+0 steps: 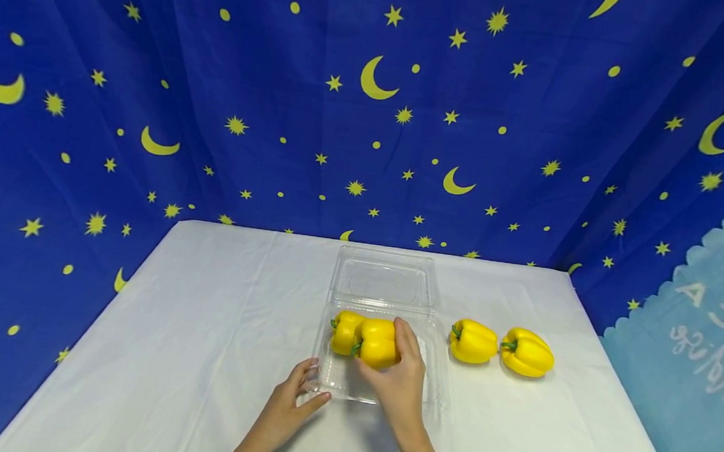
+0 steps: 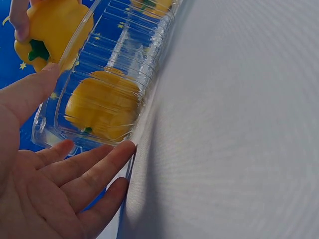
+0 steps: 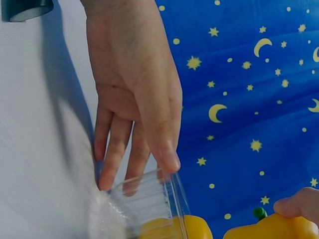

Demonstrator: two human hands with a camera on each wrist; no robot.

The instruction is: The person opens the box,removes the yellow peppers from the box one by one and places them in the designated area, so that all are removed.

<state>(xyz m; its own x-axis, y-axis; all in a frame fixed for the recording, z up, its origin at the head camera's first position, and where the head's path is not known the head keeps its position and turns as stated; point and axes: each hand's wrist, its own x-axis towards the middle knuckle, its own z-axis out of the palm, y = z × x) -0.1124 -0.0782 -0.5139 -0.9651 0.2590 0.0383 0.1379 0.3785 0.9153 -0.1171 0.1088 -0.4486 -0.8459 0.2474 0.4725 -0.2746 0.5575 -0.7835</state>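
Note:
A clear plastic clamshell container lies on the table, its lid folded back behind it. One yellow bell pepper sits in its left part, visible through the wall in the left wrist view as a yellow pepper. My right hand grips a second yellow bell pepper between thumb and fingers, above the container and beside the first. At the front left corner my left hand touches the container, thumb at the rim and fingers extended along the outer wall.
Two more yellow bell peppers, one nearer and one farther right, lie right of the container on the white tablecloth. Blue curtain with stars and moons stands behind. A light blue cloth hangs at right.

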